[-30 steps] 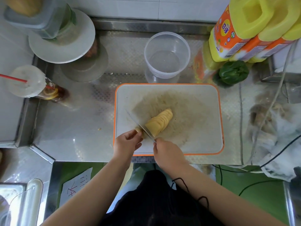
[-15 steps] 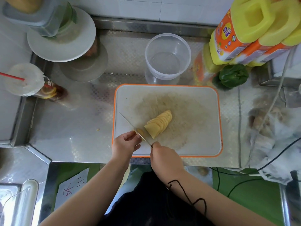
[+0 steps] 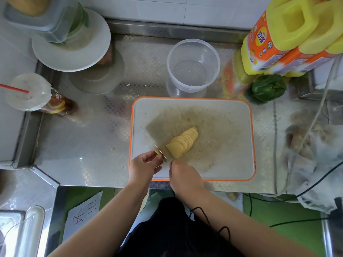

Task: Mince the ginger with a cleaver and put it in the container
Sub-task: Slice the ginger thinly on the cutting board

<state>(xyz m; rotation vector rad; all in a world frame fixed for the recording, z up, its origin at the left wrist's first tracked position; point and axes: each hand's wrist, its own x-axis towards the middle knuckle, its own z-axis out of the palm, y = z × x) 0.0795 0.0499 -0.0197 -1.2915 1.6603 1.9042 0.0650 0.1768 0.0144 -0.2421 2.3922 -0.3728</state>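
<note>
Slicing ginger near the board's front-left corner

The left hand [image 3: 143, 165] pinches the uncut ginger stub [image 3: 161, 152]; just right of it the cleaver [image 3: 154, 143] stands edge-down, gripped by the right hand [image 3: 182, 176]. Cut slices [image 3: 182, 142] fan away toward the cutting board [image 3: 232, 164] centre, their row running front-left to back-right. The clear container [image 3: 193, 67] waits beyond the board's back edge, nearer the right hand.

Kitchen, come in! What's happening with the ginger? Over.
Left hand pinching the ginger stub; right hand gripping the cleaver, blade mid-cut. Slices fanned on the board, not minced. Container behind the board, way clear.
</note>
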